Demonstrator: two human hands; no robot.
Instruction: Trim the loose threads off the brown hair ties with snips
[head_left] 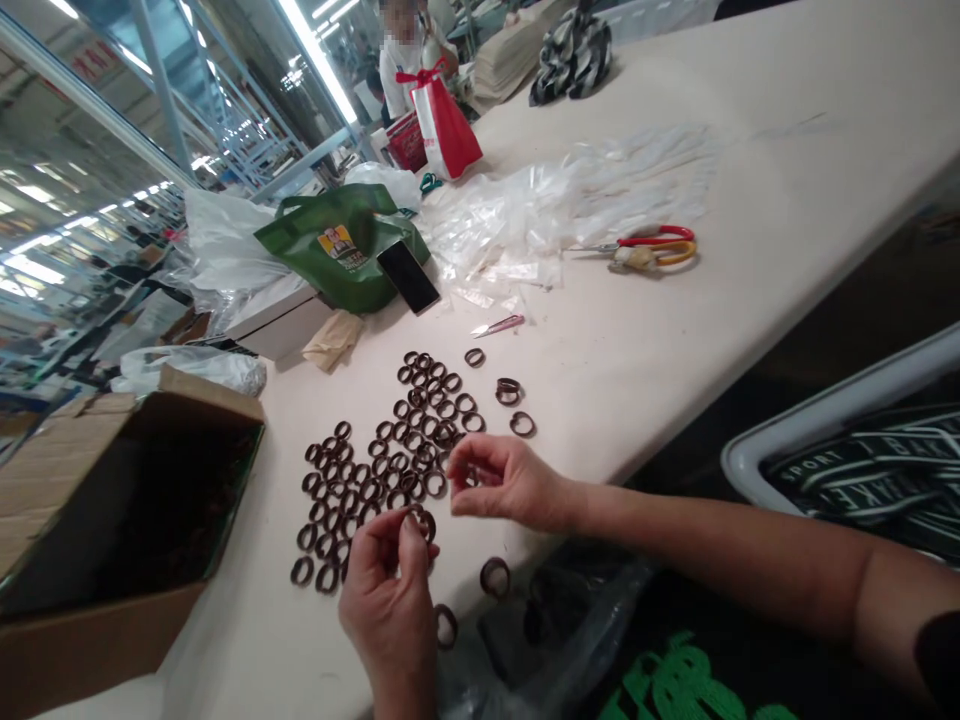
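Several dark brown rings (390,455) lie in rows on the white table (622,340). My left hand (390,590) is closed in a pinch round one brown ring (426,523) near the table's front edge. My right hand (502,480) hovers just right of the rows, fingers curled together in a pinch; what it holds, if anything, is too small to make out. Two loose rings (495,577) lie near the edge beside my left hand.
An open cardboard box (112,530) stands at left. Behind the rings are a small pink cutter (499,325), a black phone (407,277), a green bag (337,240), clear plastic bags (570,200), red-handled scissors (652,247) and a red bag (446,125). A person sits far back.
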